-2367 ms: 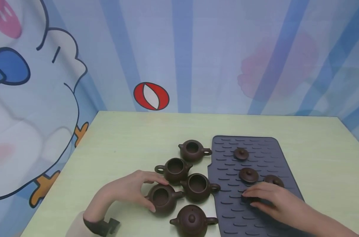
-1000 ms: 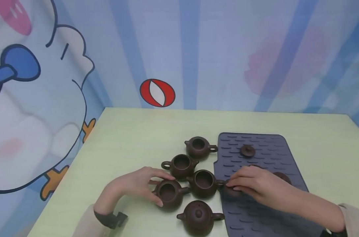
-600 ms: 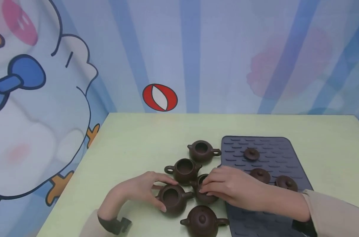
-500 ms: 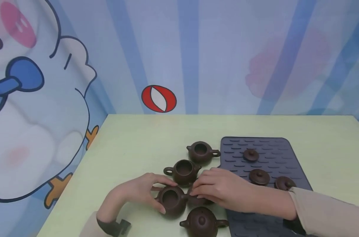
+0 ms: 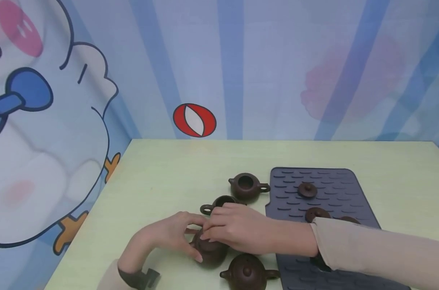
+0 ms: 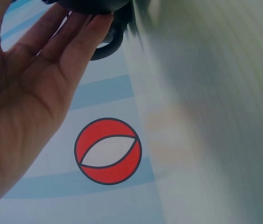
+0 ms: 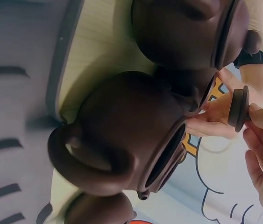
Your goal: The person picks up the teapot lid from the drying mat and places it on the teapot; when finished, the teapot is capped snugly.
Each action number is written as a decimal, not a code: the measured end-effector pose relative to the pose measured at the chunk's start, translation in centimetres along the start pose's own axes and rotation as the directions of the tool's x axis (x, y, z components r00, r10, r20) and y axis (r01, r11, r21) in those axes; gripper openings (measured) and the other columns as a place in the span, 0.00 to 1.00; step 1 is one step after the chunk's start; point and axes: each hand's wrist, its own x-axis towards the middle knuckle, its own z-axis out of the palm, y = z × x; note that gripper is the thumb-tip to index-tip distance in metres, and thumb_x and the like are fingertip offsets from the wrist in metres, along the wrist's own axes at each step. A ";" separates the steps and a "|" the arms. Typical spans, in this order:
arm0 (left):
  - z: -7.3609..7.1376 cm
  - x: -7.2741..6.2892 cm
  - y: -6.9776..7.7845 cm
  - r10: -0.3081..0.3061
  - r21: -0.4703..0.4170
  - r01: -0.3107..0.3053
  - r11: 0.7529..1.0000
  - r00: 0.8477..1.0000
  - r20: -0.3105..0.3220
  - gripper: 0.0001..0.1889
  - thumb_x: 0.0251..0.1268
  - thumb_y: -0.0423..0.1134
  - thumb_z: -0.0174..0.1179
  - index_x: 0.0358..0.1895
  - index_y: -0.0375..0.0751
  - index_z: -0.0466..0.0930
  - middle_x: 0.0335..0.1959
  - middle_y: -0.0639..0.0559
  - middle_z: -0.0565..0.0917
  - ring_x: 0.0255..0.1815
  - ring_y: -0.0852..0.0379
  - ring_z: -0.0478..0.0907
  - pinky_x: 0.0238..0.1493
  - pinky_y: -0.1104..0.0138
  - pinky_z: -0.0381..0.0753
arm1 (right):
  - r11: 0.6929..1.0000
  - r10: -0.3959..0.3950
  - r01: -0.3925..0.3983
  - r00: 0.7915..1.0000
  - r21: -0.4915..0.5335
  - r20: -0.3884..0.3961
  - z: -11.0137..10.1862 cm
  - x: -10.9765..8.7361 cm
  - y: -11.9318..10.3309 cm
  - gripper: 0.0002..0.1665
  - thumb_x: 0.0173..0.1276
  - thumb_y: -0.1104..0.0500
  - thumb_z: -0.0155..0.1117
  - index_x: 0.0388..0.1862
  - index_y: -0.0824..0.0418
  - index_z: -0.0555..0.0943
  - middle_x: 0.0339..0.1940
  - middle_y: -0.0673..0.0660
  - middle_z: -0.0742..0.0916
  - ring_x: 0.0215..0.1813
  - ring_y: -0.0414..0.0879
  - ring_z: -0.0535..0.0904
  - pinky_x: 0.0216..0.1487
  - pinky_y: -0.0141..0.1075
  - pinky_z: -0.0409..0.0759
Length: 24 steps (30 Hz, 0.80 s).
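Left of the grey ridged mat (image 5: pixel 291 197), on a pale green counter (image 5: pixel 168 173), the person's left grip (image 5: pixel 172 233) curves round the clasped teapot (image 5: pixel 213 257), thumb on its near side and fingers on its far side. The right grip (image 5: pixel 233 229), its sleeve (image 5: pixel 367 247) crossing above the mat, pinches a small dark lid (image 7: pixel 238 109) between thumb and fingers. The pinched piece is over the opening of the clasped teapot, left of the mat; whether it touches the rim cannot be told. Nearer to the mat, the middle teapot (image 7: pixel 122 116) is uncovered, its handle toward the mat's left edge. Left of the mat's far part, the far teapot (image 5: pixel 245 191) stands uncovered, its handle just beside the edge. Farther left of the mat, the back-left teapot (image 5: pixel 224 199), also uncovered, is partly hidden by the right grip. Left of the mat's near part, the covered teapot (image 5: pixel 247 276) has its handle reaching the edge. On the mat lie 3 loose lids (image 5: pixel 307 190), 1 partly hidden by the sleeve. Beyond the mat rises a blue striped backdrop (image 5: pixel 270 80).
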 end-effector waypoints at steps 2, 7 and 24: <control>0.1 0.0 0.0 0.004 -0.001 -0.004 1.000 1.000 0.001 0.29 0.43 0.44 0.75 0.53 0.56 0.76 0.53 0.65 0.77 0.56 0.65 0.73 0.57 0.73 0.72 | 1.000 -0.003 0.003 1.000 -0.005 0.007 0.4 0.2 0.1 0.08 0.65 0.53 0.62 0.42 0.49 0.84 0.42 0.41 0.84 0.44 0.34 0.75 0.42 0.23 0.71; 0.3 -0.1 -0.1 0.031 -0.021 -0.031 0.999 0.999 0.006 0.28 0.44 0.43 0.75 0.52 0.55 0.76 0.52 0.64 0.77 0.55 0.65 0.74 0.56 0.74 0.72 | 0.999 -0.015 0.014 0.999 0.031 0.041 1.8 0.4 0.1 0.08 0.64 0.54 0.64 0.41 0.49 0.85 0.41 0.41 0.84 0.44 0.34 0.76 0.39 0.21 0.69; 0.1 -0.2 0.3 0.051 0.031 -0.051 0.998 0.999 -0.004 0.30 0.44 0.44 0.74 0.55 0.53 0.75 0.53 0.64 0.77 0.55 0.65 0.73 0.57 0.72 0.72 | 0.999 -0.029 0.031 0.998 -0.020 0.063 3.1 0.2 0.5 0.07 0.64 0.54 0.62 0.40 0.49 0.85 0.41 0.41 0.84 0.46 0.34 0.76 0.40 0.23 0.71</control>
